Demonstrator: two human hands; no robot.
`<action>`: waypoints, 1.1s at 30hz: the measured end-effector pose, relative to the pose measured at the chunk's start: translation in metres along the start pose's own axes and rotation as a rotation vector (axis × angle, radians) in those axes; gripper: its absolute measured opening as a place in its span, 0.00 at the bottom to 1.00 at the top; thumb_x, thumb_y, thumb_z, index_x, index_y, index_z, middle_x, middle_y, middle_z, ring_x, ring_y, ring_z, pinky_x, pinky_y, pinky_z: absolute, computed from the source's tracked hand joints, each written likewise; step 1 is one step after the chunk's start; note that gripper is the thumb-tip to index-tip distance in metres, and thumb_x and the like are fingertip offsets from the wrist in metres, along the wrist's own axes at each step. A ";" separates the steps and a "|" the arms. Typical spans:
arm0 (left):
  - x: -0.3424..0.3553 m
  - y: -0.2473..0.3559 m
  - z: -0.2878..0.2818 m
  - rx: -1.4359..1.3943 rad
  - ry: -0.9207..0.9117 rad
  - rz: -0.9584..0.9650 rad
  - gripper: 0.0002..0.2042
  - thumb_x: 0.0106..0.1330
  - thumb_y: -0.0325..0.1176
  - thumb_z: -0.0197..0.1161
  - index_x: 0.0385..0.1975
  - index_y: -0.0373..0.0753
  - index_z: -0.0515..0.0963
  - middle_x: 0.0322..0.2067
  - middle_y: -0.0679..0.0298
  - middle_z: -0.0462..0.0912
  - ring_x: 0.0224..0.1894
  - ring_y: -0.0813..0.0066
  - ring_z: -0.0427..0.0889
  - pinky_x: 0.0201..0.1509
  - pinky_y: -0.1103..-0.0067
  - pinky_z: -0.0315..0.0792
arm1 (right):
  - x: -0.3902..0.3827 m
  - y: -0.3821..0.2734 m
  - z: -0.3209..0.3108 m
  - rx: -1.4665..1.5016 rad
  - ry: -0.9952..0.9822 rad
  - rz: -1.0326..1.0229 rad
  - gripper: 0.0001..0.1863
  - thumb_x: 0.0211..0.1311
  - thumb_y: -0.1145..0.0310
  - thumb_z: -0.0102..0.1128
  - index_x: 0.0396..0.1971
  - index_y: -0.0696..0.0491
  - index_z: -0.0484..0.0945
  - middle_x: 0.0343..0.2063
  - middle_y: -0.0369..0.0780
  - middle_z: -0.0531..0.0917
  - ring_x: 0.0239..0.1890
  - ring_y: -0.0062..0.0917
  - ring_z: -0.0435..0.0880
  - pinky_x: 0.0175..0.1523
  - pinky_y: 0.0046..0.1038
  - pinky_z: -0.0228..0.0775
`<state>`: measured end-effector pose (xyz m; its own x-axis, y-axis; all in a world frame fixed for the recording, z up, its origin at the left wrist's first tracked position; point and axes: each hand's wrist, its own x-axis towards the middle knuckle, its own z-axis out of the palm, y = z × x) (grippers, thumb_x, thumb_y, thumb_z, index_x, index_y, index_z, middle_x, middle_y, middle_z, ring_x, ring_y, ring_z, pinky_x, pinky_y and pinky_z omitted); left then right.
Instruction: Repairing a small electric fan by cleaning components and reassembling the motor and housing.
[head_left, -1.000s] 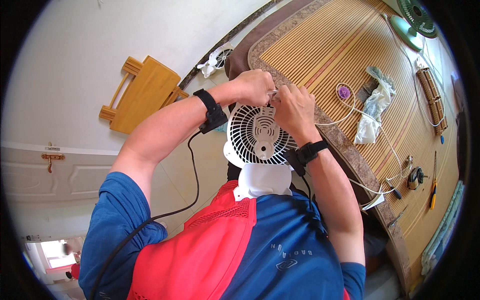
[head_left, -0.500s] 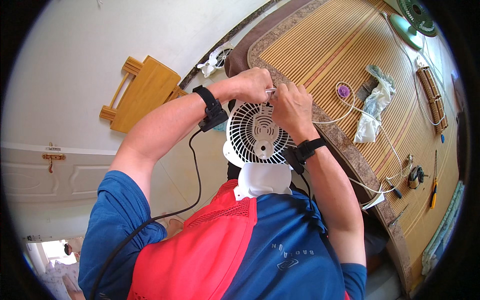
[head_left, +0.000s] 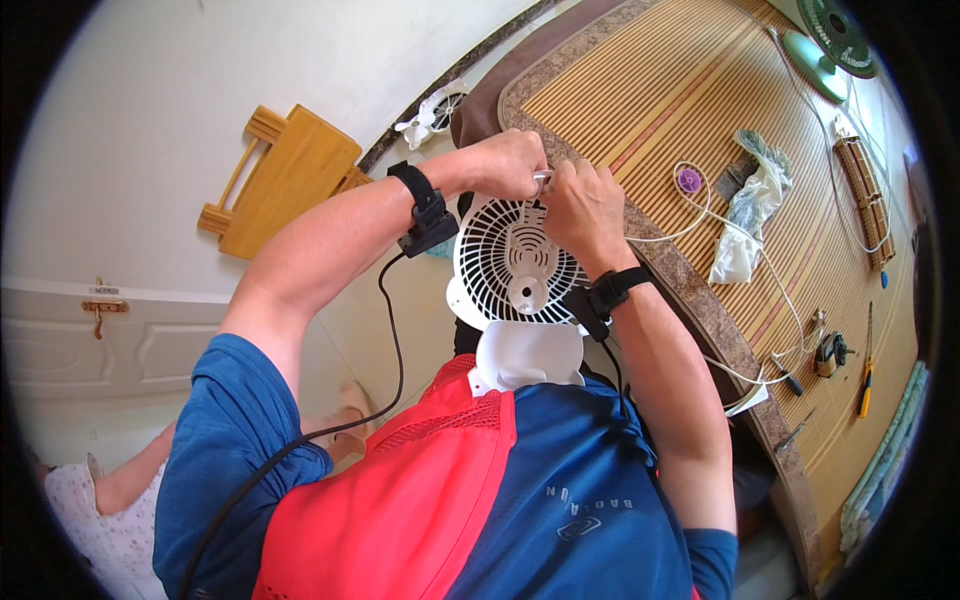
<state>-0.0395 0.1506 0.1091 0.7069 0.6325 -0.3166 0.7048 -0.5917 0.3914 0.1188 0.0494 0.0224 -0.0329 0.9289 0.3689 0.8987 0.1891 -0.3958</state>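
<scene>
A white cord (head_left: 543, 177) is pinched between the 2 hands, just above the upper rim of a white fan housing (head_left: 528, 257). The left hand (head_left: 512, 165) is curled, its fingers drawn together on the cord; the right hand (head_left: 585, 212) is clamped on it from the other side (the exact hold of the fingertips is hidden by the knuckles). The housing is placed below both hands and in front of the torso, its upper right edge partly covered by the right hand and wrist. More white cord is seen at the outer side of the right hand and is spread over the slatted mat (head_left: 640, 95), where a purple disc (head_left: 689, 180) is ringed by it. The housing is formed as a round grille with radial slots, concentric arcs and a boss pierced by 1 dark hole; below it, a smooth white base (head_left: 530, 355) is seen. On the shirt (head_left: 560, 450), pale lettering and 1 small logo are printed, seen upside down.
</scene>
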 end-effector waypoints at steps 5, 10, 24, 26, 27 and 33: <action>-0.001 0.002 -0.001 -0.022 -0.020 -0.043 0.09 0.62 0.30 0.71 0.33 0.29 0.91 0.25 0.39 0.87 0.26 0.54 0.87 0.35 0.58 0.79 | 0.001 0.005 0.000 0.026 0.019 -0.026 0.11 0.56 0.67 0.78 0.37 0.53 0.88 0.39 0.45 0.91 0.43 0.45 0.92 0.46 0.45 0.86; 0.001 -0.005 0.005 -0.061 -0.014 -0.086 0.09 0.62 0.30 0.72 0.33 0.29 0.91 0.28 0.40 0.90 0.30 0.52 0.89 0.38 0.59 0.80 | 0.002 0.007 -0.004 0.055 -0.042 -0.016 0.15 0.61 0.61 0.81 0.39 0.55 0.88 0.39 0.47 0.91 0.44 0.46 0.93 0.49 0.45 0.86; 0.004 -0.002 0.005 -0.034 0.000 -0.045 0.09 0.59 0.30 0.72 0.25 0.28 0.84 0.23 0.42 0.85 0.26 0.52 0.84 0.34 0.58 0.76 | 0.002 0.009 -0.008 0.072 -0.082 -0.009 0.15 0.63 0.61 0.81 0.41 0.56 0.89 0.39 0.49 0.91 0.45 0.47 0.93 0.49 0.46 0.87; 0.004 -0.003 0.004 -0.013 -0.018 -0.039 0.09 0.61 0.30 0.72 0.28 0.28 0.86 0.23 0.45 0.85 0.25 0.59 0.83 0.33 0.60 0.75 | 0.003 0.011 -0.009 0.079 -0.087 -0.028 0.15 0.63 0.62 0.81 0.40 0.56 0.89 0.39 0.49 0.91 0.45 0.47 0.93 0.49 0.46 0.87; 0.004 -0.003 0.004 -0.016 -0.026 -0.049 0.08 0.61 0.29 0.72 0.28 0.28 0.86 0.22 0.46 0.86 0.25 0.60 0.83 0.33 0.61 0.75 | 0.005 0.010 -0.008 0.072 -0.105 -0.033 0.14 0.63 0.62 0.80 0.40 0.56 0.89 0.38 0.49 0.91 0.45 0.47 0.93 0.49 0.46 0.87; 0.005 -0.002 0.003 -0.039 -0.038 -0.077 0.08 0.61 0.29 0.71 0.28 0.29 0.86 0.23 0.48 0.87 0.26 0.60 0.85 0.34 0.62 0.77 | 0.011 0.007 -0.008 0.058 -0.145 0.007 0.15 0.62 0.61 0.80 0.39 0.57 0.90 0.38 0.48 0.91 0.41 0.49 0.94 0.47 0.48 0.88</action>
<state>-0.0370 0.1535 0.1041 0.6533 0.6552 -0.3794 0.7545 -0.5222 0.3975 0.1283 0.0589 0.0305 -0.0934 0.9658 0.2419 0.8726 0.1964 -0.4472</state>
